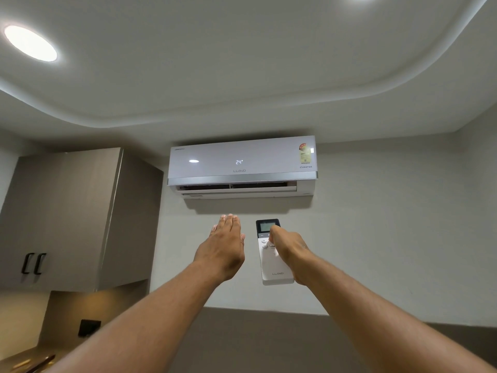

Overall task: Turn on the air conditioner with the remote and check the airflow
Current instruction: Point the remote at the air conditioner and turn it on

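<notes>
Air conditioner (242, 166) at twelve o'clock shows 24, flap open. Right hand (289, 250) is clamped on the remote (270, 254); left hand (224, 247) is flat, empty. Advice: raise that palm nearer the vent and hold steady.

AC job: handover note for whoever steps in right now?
Left hand: empty, flat and open, raised below the AC vent.
Right hand: grip on the remote, thumb on its buttons, aimed at the AC.
Done: AC is on, panel reads 24, louver open.
Left: hold the left hand in the vent's stream to confirm airflow, then lower both hands.
</notes>
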The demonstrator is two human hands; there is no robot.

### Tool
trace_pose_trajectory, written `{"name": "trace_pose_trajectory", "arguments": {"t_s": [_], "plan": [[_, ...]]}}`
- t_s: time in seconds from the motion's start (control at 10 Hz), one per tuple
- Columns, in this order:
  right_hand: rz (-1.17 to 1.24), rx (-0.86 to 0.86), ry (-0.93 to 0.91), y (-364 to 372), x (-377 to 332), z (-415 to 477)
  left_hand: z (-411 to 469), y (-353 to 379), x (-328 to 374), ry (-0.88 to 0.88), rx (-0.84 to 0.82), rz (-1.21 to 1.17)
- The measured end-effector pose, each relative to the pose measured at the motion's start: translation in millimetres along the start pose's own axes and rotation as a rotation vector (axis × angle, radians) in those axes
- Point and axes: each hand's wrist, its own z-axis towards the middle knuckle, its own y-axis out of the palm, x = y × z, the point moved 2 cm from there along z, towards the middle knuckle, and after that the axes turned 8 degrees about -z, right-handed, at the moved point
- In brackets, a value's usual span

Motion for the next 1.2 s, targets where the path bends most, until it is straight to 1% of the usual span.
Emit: {"name": "trace_pose_trajectory", "arguments": {"t_s": [0.6,1.2], "plan": [[0.043,-0.008,0.005,3,1,6,3,2,-5,-0.003,0.000,-0.013],[0.002,0.001,0.016,5,6,11,3,8,-7,-0.016,-0.015,-0.003]]}}
